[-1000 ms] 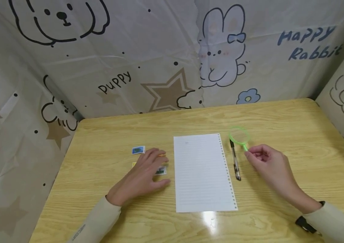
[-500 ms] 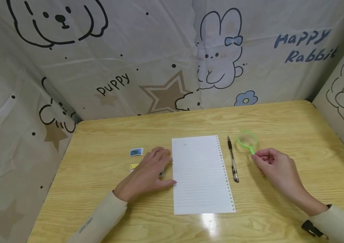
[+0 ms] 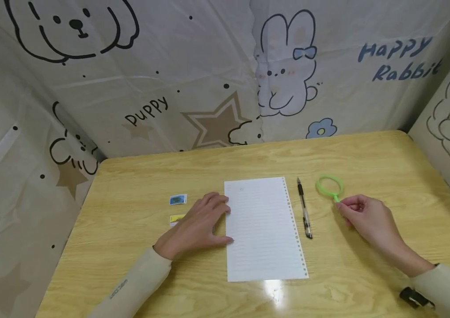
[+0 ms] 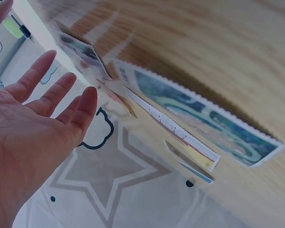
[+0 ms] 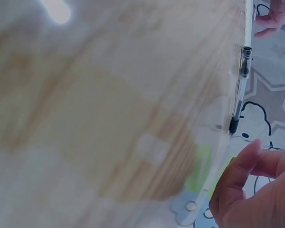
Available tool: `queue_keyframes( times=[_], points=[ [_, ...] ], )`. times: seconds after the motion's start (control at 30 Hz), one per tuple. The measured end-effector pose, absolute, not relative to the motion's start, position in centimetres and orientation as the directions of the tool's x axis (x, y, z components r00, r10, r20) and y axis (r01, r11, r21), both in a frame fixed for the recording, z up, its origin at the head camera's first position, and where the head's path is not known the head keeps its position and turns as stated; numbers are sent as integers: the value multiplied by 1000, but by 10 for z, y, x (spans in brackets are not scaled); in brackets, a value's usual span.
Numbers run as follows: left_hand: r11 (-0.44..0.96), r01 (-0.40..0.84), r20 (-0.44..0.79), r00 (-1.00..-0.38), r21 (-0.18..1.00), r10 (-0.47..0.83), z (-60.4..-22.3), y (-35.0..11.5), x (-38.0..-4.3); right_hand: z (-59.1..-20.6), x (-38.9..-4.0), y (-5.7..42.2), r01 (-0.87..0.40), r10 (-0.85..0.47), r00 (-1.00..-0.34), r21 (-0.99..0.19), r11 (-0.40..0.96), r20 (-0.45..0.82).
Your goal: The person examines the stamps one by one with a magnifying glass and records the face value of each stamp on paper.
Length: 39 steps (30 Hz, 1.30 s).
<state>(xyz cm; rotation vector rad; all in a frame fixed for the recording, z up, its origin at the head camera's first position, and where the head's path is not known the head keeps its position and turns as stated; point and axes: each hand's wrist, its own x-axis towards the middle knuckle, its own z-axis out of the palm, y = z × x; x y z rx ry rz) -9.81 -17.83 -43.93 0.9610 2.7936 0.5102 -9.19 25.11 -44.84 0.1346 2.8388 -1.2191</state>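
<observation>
At far left on the wooden surface (image 3: pixel 129 185), a blue postage stamp (image 3: pixel 178 199) lies with a yellow postage stamp (image 3: pixel 176 219) on its near side, the latter partly masked by the left hand (image 3: pixel 197 225). The left wrist view shows further perforated stamps (image 4: pixel 199 116) close to this hand. Its fingers are extended and parted, gripping nothing; the fingertips reach over the left edge of a lined sheet of paper (image 3: pixel 266 229), though contact cannot be told. The sheet occupies the centre, holes punched along its right margin. Just beyond that margin lies a black-and-clear pen (image 3: pixel 305 208), tip directed to the far edge. Farther right, the right hand (image 3: pixel 372 218) pinches the handle of a green magnifying glass (image 3: pixel 330 194), whose round frame points away from the person, near the pen but apart from it.
</observation>
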Motion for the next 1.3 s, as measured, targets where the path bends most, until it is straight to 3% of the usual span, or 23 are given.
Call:
queue_keyframes(
  times=[0.37, 1.1, 1.3],
  points=[
    [736, 581, -34, -776, 347, 630, -442, -177, -101, -450, -98, 259, 165, -4, -974, -720, 674, -227],
    [740, 567, -73, -774, 362, 629, -439, -175, -102, -444, -104, 252, 152, -88, -946, -670, 727, -311],
    [737, 565, -79, -772, 371, 631, -438, -175, -102, -437, -101, 253, 58, -70, -979, -591, 804, -191]
  ],
)
